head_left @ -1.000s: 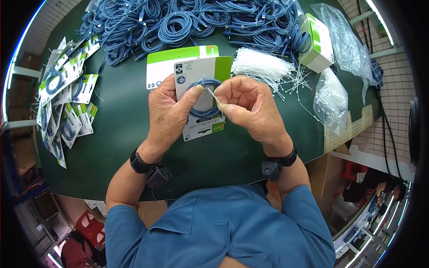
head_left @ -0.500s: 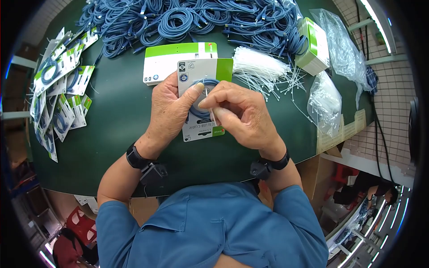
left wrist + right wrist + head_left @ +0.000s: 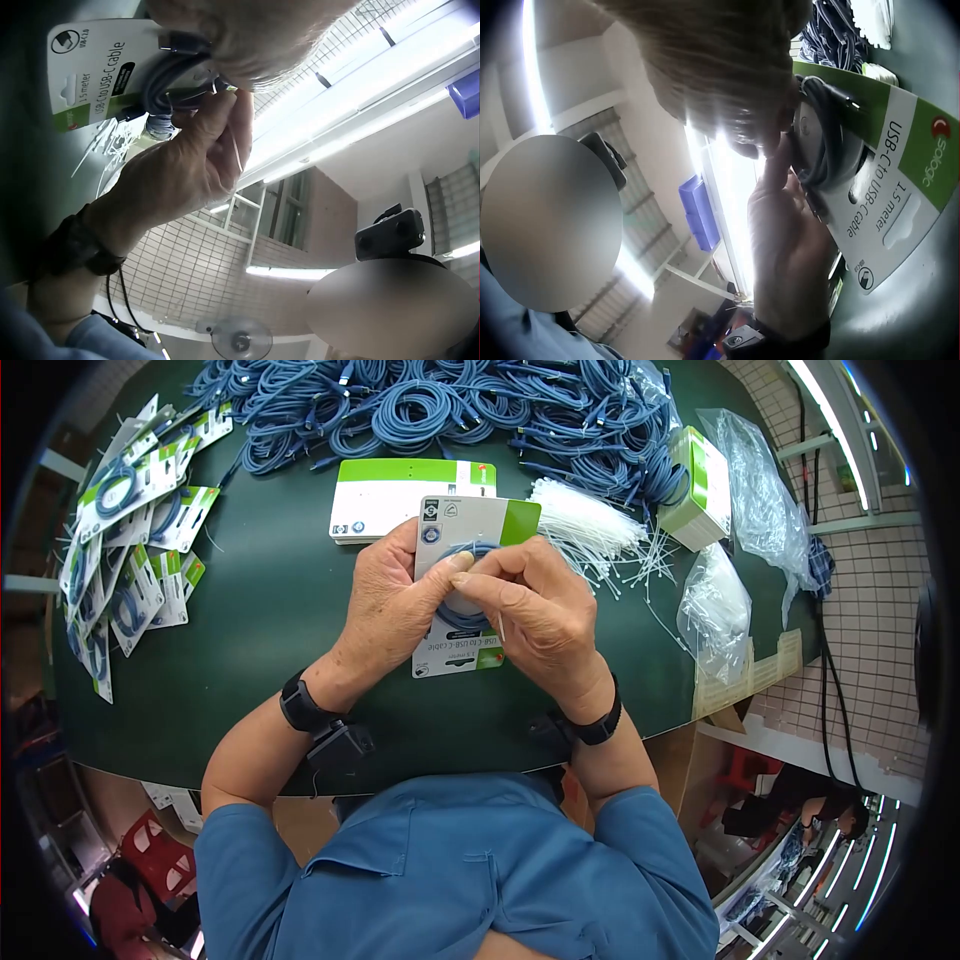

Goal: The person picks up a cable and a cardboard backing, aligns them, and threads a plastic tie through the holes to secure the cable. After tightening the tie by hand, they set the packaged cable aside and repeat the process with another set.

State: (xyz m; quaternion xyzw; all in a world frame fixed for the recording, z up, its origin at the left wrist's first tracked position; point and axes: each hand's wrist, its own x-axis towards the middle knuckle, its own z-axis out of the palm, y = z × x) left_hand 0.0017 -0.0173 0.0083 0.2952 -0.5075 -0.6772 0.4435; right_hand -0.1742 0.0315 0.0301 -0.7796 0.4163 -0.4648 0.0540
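Observation:
The left hand (image 3: 392, 600) grips a green-and-white card (image 3: 470, 512) with a coiled blue cable (image 3: 462, 622) lying against it, its thumb over the coil. Close beside that thumb, the right hand (image 3: 545, 610) pinches a thin white tie (image 3: 235, 142) between thumb and forefinger; the tie's end hangs below the fingers in the left wrist view. In the right wrist view the card (image 3: 889, 217) shows its printed side, with the cable (image 3: 821, 135) looped on it. The fingers hide where the tie meets the coil.
Stacked cards (image 3: 385, 495) lie behind the hands. Blue cables (image 3: 420, 410) are heaped at the back, and white ties (image 3: 590, 520) lie to the right near a card box (image 3: 697, 485) and plastic bags (image 3: 765, 500). Carded cables (image 3: 135, 540) are piled at left.
The right hand has moved from the card's right edge in to the left thumb, drawing the tie with it. The left hand keeps its hold on the card and coil.

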